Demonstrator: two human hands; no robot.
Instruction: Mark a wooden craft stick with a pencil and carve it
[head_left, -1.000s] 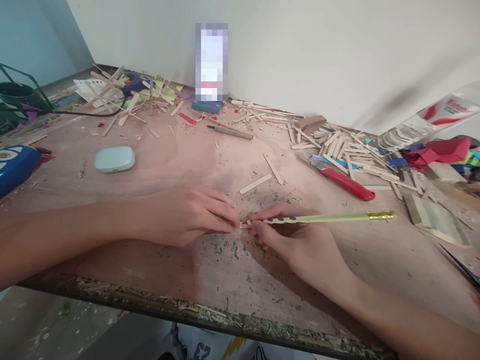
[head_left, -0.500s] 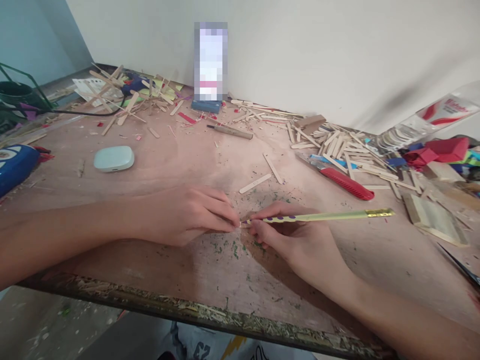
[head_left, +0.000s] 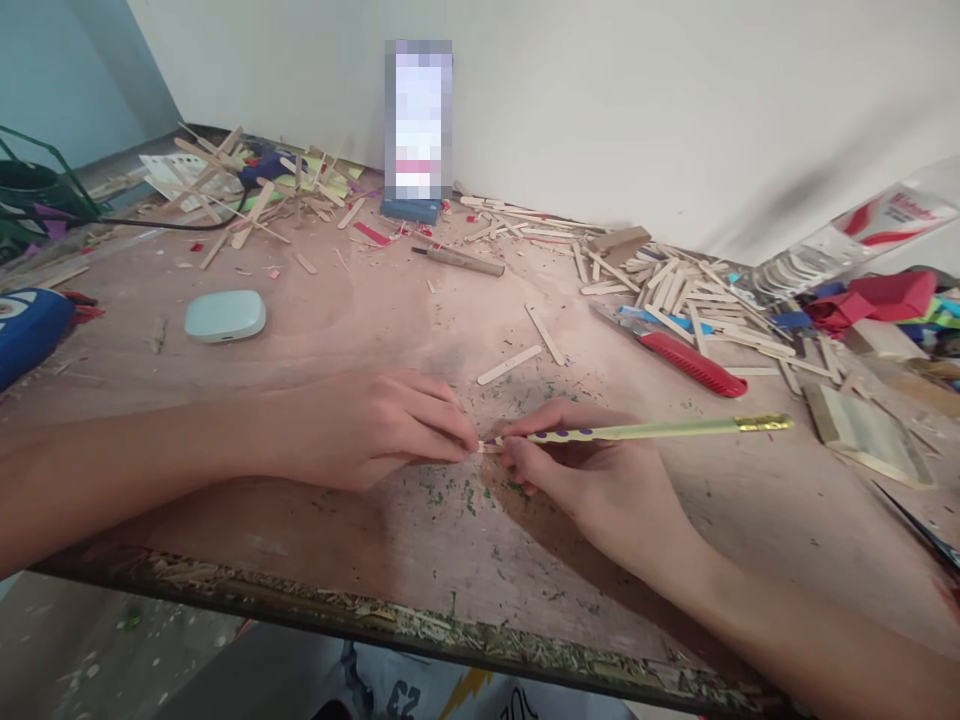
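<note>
My right hand (head_left: 600, 485) is closed around a pale yellow pencil (head_left: 671, 429) with purple dots and a gold ferrule, its tip pointing left. The fingertips of my left hand (head_left: 401, 430) are pressed together on a small piece of craft stick (head_left: 491, 449), most of which is covered by the fingers of both hands. The pencil tip touches or almost touches this piece; the exact contact is too small to tell. Just beyond my hands, two craft sticks, one a slanted stick (head_left: 510, 365) and the other a shorter-looking stick (head_left: 546, 335), rest on the table (head_left: 337, 550).
A red utility knife (head_left: 694, 365) lies by a pile of craft sticks (head_left: 682, 290) at right. Scissors (head_left: 919, 525) and a wood block (head_left: 866, 435) are near the right edge. A pale case (head_left: 225, 316) stands at left; a phone (head_left: 418, 120) leans against the wall.
The view has shifted slightly. Both hands keep nearly the same place, and the pencil's back end has moved very slightly up and to the right.
</note>
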